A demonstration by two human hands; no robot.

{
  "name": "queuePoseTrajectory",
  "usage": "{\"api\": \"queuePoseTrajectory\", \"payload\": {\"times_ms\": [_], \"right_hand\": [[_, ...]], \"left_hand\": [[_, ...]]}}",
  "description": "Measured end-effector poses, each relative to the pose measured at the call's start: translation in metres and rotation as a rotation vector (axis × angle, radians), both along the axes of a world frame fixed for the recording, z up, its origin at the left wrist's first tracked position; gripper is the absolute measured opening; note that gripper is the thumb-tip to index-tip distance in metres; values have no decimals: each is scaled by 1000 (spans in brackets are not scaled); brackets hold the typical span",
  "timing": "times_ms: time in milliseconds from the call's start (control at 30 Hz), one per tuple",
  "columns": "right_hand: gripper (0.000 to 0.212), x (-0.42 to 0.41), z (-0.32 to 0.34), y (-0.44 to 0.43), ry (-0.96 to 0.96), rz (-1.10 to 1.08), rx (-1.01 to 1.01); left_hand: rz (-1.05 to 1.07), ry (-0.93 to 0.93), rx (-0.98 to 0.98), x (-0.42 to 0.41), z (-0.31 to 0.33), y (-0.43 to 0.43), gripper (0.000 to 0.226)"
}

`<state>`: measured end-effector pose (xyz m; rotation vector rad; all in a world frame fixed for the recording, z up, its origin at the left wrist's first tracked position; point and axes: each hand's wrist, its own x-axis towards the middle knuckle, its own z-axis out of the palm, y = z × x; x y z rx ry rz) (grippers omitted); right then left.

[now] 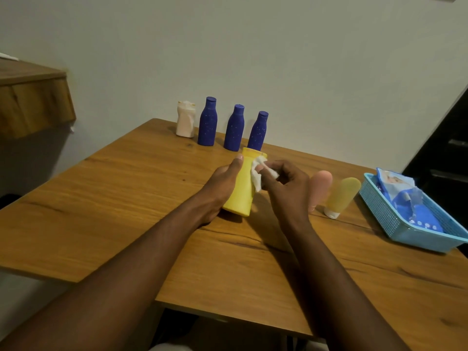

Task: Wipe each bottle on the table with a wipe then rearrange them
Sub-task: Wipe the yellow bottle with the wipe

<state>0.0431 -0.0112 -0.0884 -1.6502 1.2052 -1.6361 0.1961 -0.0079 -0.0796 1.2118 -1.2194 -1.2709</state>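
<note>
Both hands are busy at the middle of the wooden table (126, 198): the left hand (224, 183) is wrapped round the side of a yellow bottle (240, 193), thumb lying along it, while the right hand (286, 188) pinches a crumpled white wipe (257, 179) in curled fingers and presses it against the bottle's right flank. The yellow bottle is tilted, its lower end toward the person and down near the tabletop, its far end raised; whether it touches the wood I cannot tell. Just right of the yellow bottle, partly behind the right hand, a pink tube (321, 184) stands on its cap, and a pale yellow tube (342, 196) stands on a white cap just beyond that. Farther right of the yellow bottle, at the table's edge, sits a light blue basket (379, 211) holding a blue and white wipes pack (405, 198). Behind the yellow bottle, upright in a row close to the wall, are the right blue bottle (258, 130), its foot hidden by the yellow bottle's far end, then the middle blue bottle (234, 129), the left blue bottle (207, 122) and, leftmost, a white bottle (186, 120). Well to the left of the yellow bottle, off the table, a wooden shelf (33, 105) juts from the wall.
</note>
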Motion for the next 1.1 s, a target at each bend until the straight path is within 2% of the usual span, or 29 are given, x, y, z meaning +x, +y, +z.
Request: {"api": "queuePoseTrajectory", "payload": {"times_ms": [100, 200, 300, 467, 600, 733, 933, 1100], "right_hand": [[15, 6, -3, 3, 70, 121, 46], [11, 9, -1, 6, 105, 137, 33], [10, 7, 3, 6, 90, 77, -24], [10, 0, 9, 4, 11, -80, -102], [9, 1, 7, 3, -23, -59, -78], [5, 4, 4, 4, 13, -20, -56], [14, 4, 5, 2, -23, -50, -15], [18, 2, 13, 8, -3, -123, -108]], "left_hand": [[101, 57, 0, 2, 0, -3, 46], [137, 55, 4, 4, -1, -5, 47], [77, 20, -14, 4, -2, -5, 37], [-29, -65, -105, 0, -6, -2, 41], [-37, -88, -113, 0, -6, -2, 43], [-15, -65, -124, 3, -3, 0, 34], [-130, 32, -168, -2, -5, 2, 37], [-136, 40, -245, -3, -5, 2, 35]]}}
